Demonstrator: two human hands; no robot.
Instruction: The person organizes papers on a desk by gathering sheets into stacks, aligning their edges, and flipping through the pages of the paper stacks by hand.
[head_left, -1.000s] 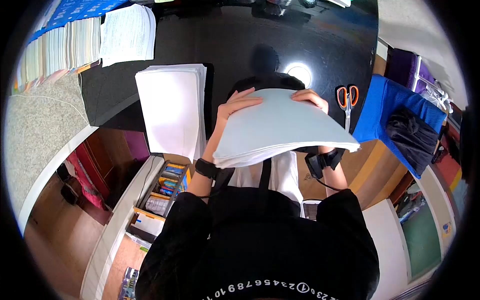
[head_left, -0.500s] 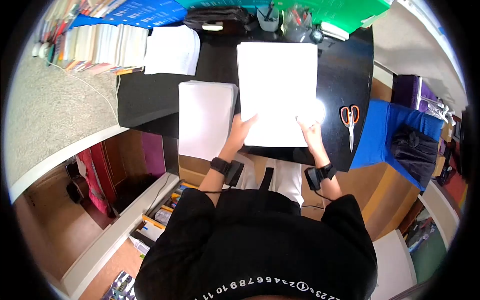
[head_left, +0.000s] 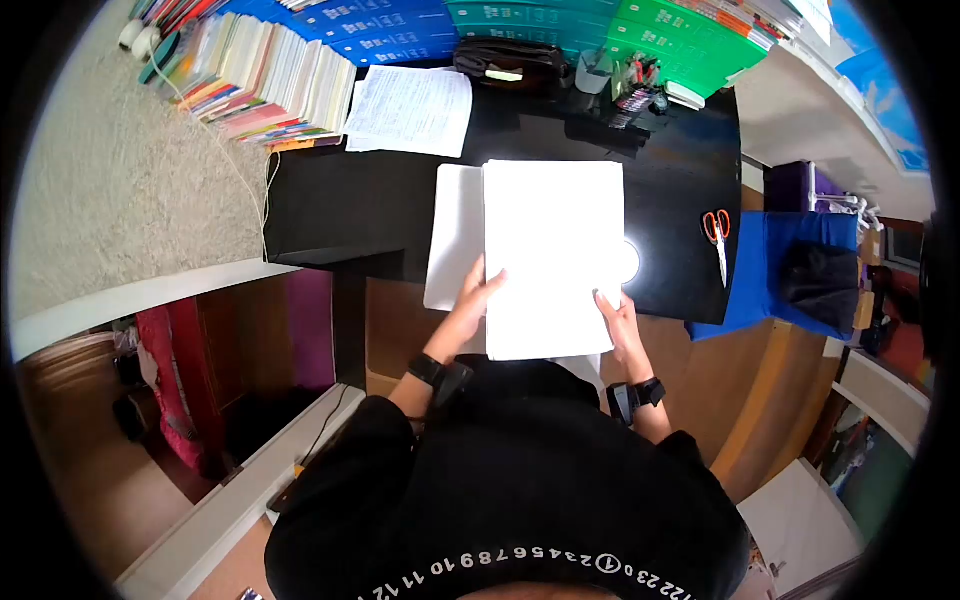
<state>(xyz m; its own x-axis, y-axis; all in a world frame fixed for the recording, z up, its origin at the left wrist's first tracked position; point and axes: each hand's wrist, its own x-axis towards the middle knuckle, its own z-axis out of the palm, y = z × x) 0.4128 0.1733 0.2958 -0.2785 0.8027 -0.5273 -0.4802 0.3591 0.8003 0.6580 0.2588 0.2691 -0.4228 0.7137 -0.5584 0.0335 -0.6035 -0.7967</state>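
Note:
A stack of white paper (head_left: pixel 555 240) lies flat between my hands, its lower end reaching past the front edge of the black desk. My left hand (head_left: pixel 474 305) grips the stack's left edge, thumb on top and fingers out of sight beneath. On the right edge, my right hand (head_left: pixel 619 325) holds it the same way, thumb on the top sheet. A second pile of white paper (head_left: pixel 455 235) rests on the desk to the left, partly covered by the held stack.
Orange-handled scissors (head_left: pixel 716 228) lie at the desk's right side. Written sheets (head_left: pixel 412 108), a row of books (head_left: pixel 265 75), a black pouch (head_left: pixel 510 65), a cup (head_left: pixel 593 72) and green file boxes (head_left: pixel 665 45) line the back. A blue-covered seat (head_left: pixel 765 260) stands right.
The held stack went from bent and raised, to flat over the desk, then nearer my body, with both hands still on it. The camera view has shifted too.

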